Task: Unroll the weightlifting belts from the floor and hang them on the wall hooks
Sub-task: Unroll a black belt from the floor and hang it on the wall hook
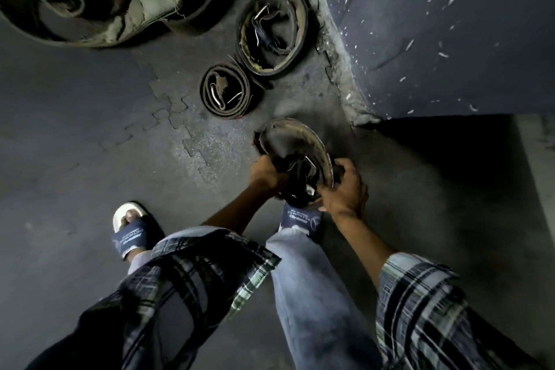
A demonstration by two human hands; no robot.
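Head view: just right of centre frame, our left hand (265, 173) and right hand (345, 189) each close a grip on the rolled belt (295, 141). The buckle seems tucked inside; we should free it first, then uncoil outward.

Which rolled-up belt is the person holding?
The worn, brown-edged rolled leather belt nearest the feet, gripped by the left hand and right hand. The small rolled belt and larger rolled belt lie untouched on the floor.
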